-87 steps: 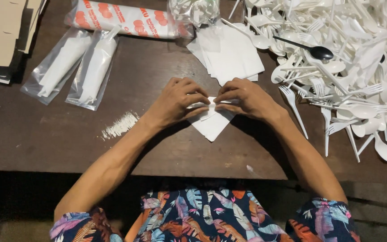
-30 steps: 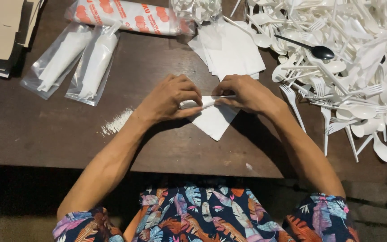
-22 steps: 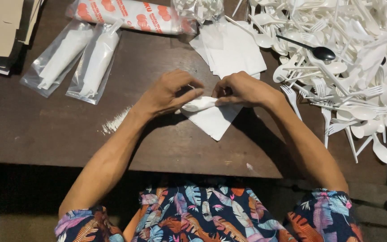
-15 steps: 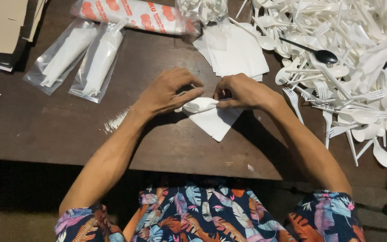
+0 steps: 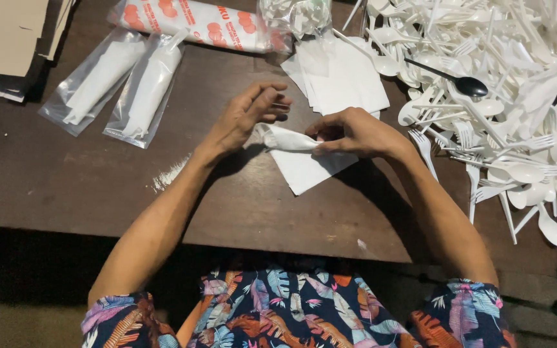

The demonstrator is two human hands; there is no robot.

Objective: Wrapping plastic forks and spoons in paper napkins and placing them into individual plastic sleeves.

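Your right hand (image 5: 356, 133) pinches one end of the rolled napkin (image 5: 289, 138), whose long axis runs leftward from that grip toward your left hand (image 5: 246, 117). The left hand's fingers are spread, just touching the roll's far end above the desk (image 5: 66, 187).

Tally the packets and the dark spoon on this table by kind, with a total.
Clear plastic packets holding white rolls, lying side by side: 2
Long white packet with red print: 1
Black plastic spoon on the white cutlery pile: 1
Total: 4
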